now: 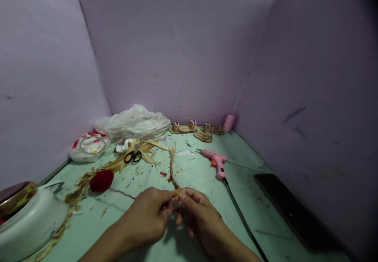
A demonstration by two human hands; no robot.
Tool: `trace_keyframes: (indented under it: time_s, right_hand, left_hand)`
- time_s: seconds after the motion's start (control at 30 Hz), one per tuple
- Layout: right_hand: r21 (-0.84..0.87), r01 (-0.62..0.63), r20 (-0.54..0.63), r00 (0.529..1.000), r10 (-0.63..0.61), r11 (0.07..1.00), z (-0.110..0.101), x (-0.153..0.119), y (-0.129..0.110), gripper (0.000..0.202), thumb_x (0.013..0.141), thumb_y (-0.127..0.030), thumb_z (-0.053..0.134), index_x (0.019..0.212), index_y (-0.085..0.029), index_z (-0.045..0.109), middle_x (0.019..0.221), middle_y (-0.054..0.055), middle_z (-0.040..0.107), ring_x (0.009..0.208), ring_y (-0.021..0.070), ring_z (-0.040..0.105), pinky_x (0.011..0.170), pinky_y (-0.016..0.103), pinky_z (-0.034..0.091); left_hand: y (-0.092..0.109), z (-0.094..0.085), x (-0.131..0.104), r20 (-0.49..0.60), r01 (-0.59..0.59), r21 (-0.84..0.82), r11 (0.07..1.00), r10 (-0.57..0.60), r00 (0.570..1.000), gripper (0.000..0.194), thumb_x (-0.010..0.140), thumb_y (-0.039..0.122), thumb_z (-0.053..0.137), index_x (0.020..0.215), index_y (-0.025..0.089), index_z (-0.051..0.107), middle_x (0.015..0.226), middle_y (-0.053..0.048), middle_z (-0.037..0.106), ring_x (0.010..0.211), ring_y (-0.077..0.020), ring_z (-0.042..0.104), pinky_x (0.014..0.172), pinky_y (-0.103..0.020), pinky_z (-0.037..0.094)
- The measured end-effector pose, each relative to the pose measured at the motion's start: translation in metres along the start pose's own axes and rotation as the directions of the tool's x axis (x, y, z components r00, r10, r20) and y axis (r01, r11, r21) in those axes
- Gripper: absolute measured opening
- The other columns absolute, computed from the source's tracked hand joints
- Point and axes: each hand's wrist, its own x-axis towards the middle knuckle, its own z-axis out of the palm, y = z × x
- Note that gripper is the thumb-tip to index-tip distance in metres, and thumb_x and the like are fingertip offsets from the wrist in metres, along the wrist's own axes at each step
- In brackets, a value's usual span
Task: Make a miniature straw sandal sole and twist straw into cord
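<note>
My left hand [152,212] and my right hand [201,214] meet at the front middle of the table, fingertips pinched together. Between them they grip a braided straw cord [172,167], whose loose frayed end points away from me. Red yarn runs from a red yarn ball [102,180] toward my left hand, and bits of red show under the fingers. Just how the yarn and cord cross is hidden by my fingers. To the right lies a pink glue gun [216,162] with its nozzle pointing left.
Black-handled scissors [133,157] rest on dry straw strips [118,163]. Small woven sandals [203,136] and a pink thread spool [229,123] stand by the back wall. A plastic bag [136,122], a white pot [35,222] and a dark phone [295,210] lie around; the glue gun's cable [243,218] runs forward.
</note>
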Motion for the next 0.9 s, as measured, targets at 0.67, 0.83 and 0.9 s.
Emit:
trace_keyframes:
  time_s: [0.67, 0.83, 0.9]
  right_hand:
    - [0.018, -0.011, -0.185, 0.983, 0.014, 1.000, -0.010, 0.010, -0.010, 0.032, 0.058, -0.041, 0.065, 0.062, -0.013, 0.050, 0.046, -0.008, 0.038, 0.034, 0.0008, 0.026, 0.030, 0.013, 0.014]
    - [-0.076, -0.046, -0.167, 0.985, 0.033, 0.996, -0.005, 0.005, -0.013, 0.026, 0.060, -0.035, 0.062, 0.064, -0.012, 0.052, 0.045, -0.008, 0.035, 0.035, 0.0007, 0.021, 0.035, 0.017, 0.007]
    - [-0.101, -0.054, -0.120, 0.992, 0.041, 0.993, -0.003, 0.004, -0.009, 0.026, 0.061, -0.035, 0.063, 0.064, -0.011, 0.053, 0.044, -0.008, 0.034, 0.036, 0.0011, 0.021, 0.036, 0.018, 0.008]
  left_hand:
    - [-0.008, -0.001, 0.009, -0.199, 0.088, -0.285, 0.954, -0.149, 0.968, 0.027, 0.069, 0.033, 0.046, 0.059, 0.013, 0.062, 0.049, 0.001, 0.050, 0.050, -0.0106, 0.041, 0.049, -0.021, 0.029]
    - [-0.011, 0.003, 0.011, -0.279, 0.111, -0.435, 0.893, -0.251, 0.927, 0.028, 0.066, 0.038, 0.052, 0.067, 0.012, 0.064, 0.047, 0.001, 0.050, 0.047, -0.0100, 0.040, 0.047, -0.021, 0.029]
    - [-0.014, 0.007, 0.011, -0.235, 0.118, -0.537, 0.836, -0.282, 0.930, 0.032, 0.062, 0.038, 0.057, 0.078, 0.010, 0.064, 0.046, 0.002, 0.050, 0.045, -0.0096, 0.041, 0.046, -0.021, 0.030]
